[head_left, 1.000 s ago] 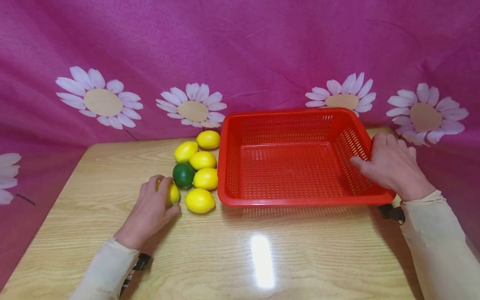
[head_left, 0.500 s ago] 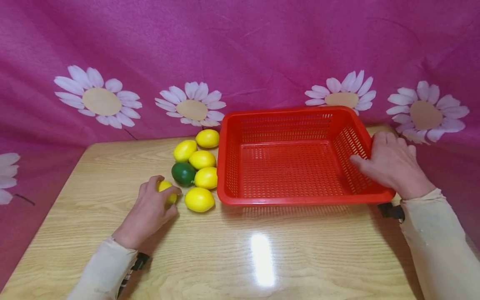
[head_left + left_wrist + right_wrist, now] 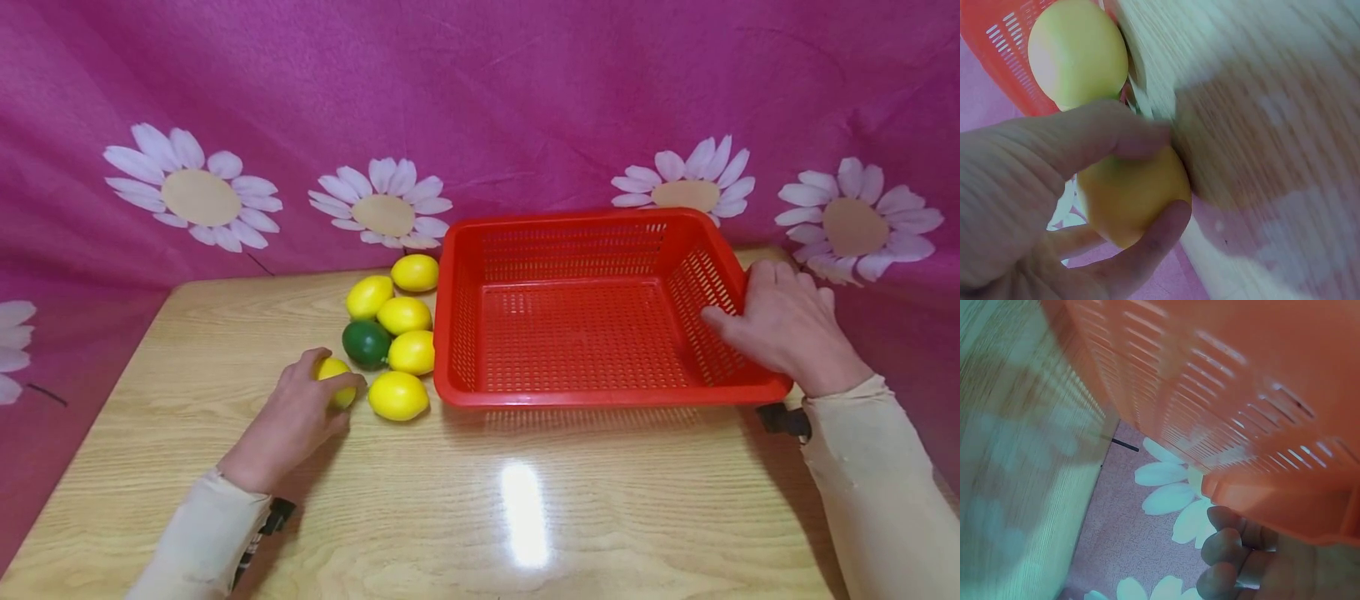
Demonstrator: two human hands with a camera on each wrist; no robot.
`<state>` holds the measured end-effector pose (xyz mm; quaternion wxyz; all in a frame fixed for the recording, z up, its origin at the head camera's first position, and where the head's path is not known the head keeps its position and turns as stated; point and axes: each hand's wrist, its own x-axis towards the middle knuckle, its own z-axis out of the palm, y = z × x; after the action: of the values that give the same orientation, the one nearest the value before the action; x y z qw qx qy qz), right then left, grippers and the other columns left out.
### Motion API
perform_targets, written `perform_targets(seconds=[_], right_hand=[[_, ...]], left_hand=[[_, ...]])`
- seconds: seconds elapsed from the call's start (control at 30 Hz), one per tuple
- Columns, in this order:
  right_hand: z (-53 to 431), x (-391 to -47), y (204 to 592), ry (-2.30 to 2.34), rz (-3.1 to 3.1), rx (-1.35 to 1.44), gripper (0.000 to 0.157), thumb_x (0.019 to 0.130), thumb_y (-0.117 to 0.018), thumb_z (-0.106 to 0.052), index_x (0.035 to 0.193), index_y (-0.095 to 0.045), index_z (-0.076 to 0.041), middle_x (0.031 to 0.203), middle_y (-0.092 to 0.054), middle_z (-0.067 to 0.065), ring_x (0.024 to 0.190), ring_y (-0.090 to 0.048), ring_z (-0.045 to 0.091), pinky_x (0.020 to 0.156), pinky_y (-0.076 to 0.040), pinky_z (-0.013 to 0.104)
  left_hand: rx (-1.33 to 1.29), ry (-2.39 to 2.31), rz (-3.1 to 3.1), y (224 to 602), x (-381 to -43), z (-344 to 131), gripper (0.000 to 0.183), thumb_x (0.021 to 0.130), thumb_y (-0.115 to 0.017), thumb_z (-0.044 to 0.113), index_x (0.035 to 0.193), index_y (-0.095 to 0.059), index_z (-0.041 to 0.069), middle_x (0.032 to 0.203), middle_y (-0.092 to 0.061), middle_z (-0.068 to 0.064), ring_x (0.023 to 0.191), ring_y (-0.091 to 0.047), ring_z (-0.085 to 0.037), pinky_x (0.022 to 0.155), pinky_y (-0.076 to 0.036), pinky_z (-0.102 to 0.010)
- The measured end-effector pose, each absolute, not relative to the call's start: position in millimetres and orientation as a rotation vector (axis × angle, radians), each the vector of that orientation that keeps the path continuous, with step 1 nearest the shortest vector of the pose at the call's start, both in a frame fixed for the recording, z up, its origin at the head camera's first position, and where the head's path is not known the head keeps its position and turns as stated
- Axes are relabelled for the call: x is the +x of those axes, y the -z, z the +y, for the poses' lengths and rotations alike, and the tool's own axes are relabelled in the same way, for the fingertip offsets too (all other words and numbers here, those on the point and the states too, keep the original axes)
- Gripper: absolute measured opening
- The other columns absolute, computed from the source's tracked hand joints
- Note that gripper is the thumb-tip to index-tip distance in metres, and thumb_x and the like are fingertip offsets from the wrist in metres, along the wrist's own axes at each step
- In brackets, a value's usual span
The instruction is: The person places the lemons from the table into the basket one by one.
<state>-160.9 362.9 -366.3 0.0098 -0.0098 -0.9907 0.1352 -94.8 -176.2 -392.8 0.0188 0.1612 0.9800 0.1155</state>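
Along the near part of the wooden table [image 3: 405, 517] lies a white glare [image 3: 525, 517], with a pale left sleeve [image 3: 198, 542] on one side and a pale right sleeve [image 3: 881, 500] on the other. The left hand [image 3: 288, 412] holds a yellow lemon [image 3: 1138, 197] between thumb and fingers, the grip narrowed to the fruit; the fingers hide too much to tell which way its long axis runs. Just right of it sits the nearest loose lemon [image 3: 398, 396], its long axis running left to right. Farther right, the red basket [image 3: 611, 399] opens upward, its long axis set across the table; the right hand [image 3: 787, 333] grips the rim at its right end, thumb inside and fingers curled outside.

Beyond the held lemon lies a green fruit [image 3: 366, 343], its stem end turned right and slightly nearward, next to a second lemon [image 3: 411, 352] lying crosswise beside the basket. Farther back, a third lemon [image 3: 405, 316] also lies crosswise, a fourth lemon [image 3: 369, 297] slants, and the farthest lemon [image 3: 415, 272] points left to right. Behind everything hangs a magenta cloth [image 3: 525, 100] printed with white daisies [image 3: 382, 215].
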Motion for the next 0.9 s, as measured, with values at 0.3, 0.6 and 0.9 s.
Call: perform_targets(seconds=[0.3,0.6,0.9], right_hand=[[364.0,-162.0,367.7,-0.429,-3.086,-0.027,0.058,0.09,-0.069,-0.039,0.11,-0.046,0.011,0.102,-0.05,0.03,0.092,-0.045,0.049,0.073,-0.031,0.052],[364.1,-161.9,367.1,-0.421,-3.091,-0.041,0.061,0.09,-0.07,-0.04,0.113,-0.045,0.011,0.103,-0.05,0.03,0.093,-0.044,0.048,0.073,-0.033,0.053],[363.2,-161.6,366.8,-0.421,-3.087,-0.037,0.059,0.092,-0.067,-0.04,0.111,-0.045,0.011,0.102,-0.05,0.03,0.093,-0.045,0.049,0.073,-0.032,0.054]], left_hand=[[0.529,-0.322,3.044,392.9,-96.7,-177.0,0.042,0.082,-0.075,-0.006,0.117,-0.075,0.017,0.138,-0.05,-0.034,0.123,-0.053,-0.055,0.103,-0.05,-0.069],[0.5,-0.325,3.039,391.3,-96.4,-174.1,0.038,0.085,-0.074,-0.008,0.114,-0.076,0.017,0.134,-0.049,-0.034,0.116,-0.055,-0.053,0.098,-0.053,-0.068],[0.484,-0.339,3.033,391.2,-95.8,-174.7,0.038,0.084,-0.075,-0.008,0.113,-0.076,0.017,0.137,-0.048,-0.034,0.121,-0.053,-0.055,0.101,-0.051,-0.069]])
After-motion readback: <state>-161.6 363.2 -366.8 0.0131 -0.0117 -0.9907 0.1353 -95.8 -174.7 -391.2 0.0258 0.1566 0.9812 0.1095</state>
